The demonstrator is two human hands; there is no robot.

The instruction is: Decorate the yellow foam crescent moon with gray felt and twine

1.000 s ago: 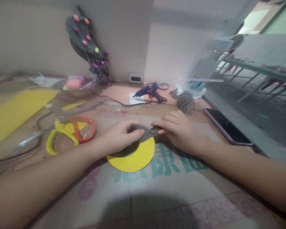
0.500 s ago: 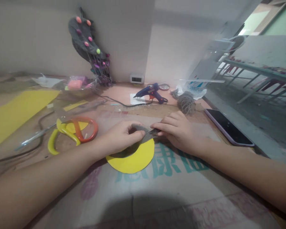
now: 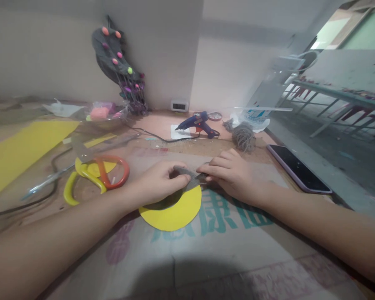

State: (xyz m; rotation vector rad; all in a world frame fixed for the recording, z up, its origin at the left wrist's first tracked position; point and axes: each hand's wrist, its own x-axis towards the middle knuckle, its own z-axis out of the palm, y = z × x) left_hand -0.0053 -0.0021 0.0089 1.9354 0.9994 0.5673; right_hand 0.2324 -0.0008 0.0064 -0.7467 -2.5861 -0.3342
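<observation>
Head view: left hand (image 3: pixel 158 184) pinches grey yarn-like covering (image 3: pixel 192 182) on a yellow card ring (image 3: pixel 175 218), over the printed sheet (image 3: pixel 143 252); right hand (image 3: pixel 229 173), fingers nearly closed at its end, exact hold hidden. Steady left pressure and even tension should keep the covering flat.

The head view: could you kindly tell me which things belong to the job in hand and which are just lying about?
Belonging to the job:
yellow curved piece
grey material, in the left hand and the right hand
probably glue gun, grey yarn, scissors

Seemingly lying about:
phone
small digital display
</observation>
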